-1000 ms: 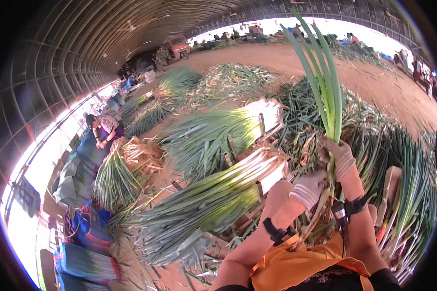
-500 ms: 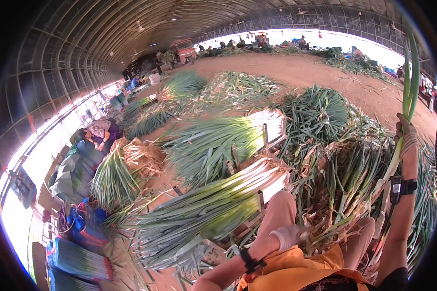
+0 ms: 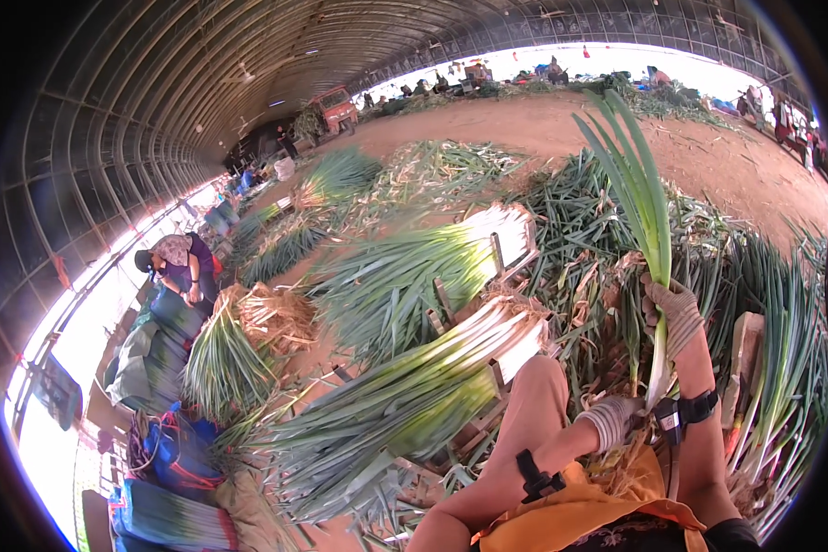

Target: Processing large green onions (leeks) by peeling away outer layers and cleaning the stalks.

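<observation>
My gloved right hand (image 3: 675,319) is closed around a long green onion (image 3: 649,221), held upright with its green leaves fanning out above and its pale stalk below. My left hand (image 3: 614,421), also gloved, is closed at the root end of the same onion, its fingertips partly hidden. Loose onions (image 3: 791,350) lie in a heap to my right, beside a wooden post (image 3: 743,359). In front of my knee, a large pile of onions (image 3: 386,405) rests on a wooden rack, white ends toward me. Behind it is a second pile (image 3: 423,267).
A heap of leafy trimmings (image 3: 580,230) stands ahead. To the left are another onion bundle (image 3: 225,359), blue bags (image 3: 175,446) and a wrapped bundle (image 3: 175,520). A person (image 3: 182,262) bends over there. A red truck (image 3: 336,109) stands far off.
My right hand has brought the onion from the far right in toward my front. My left hand has moved right to its root end. The person at left has straightened somewhat.
</observation>
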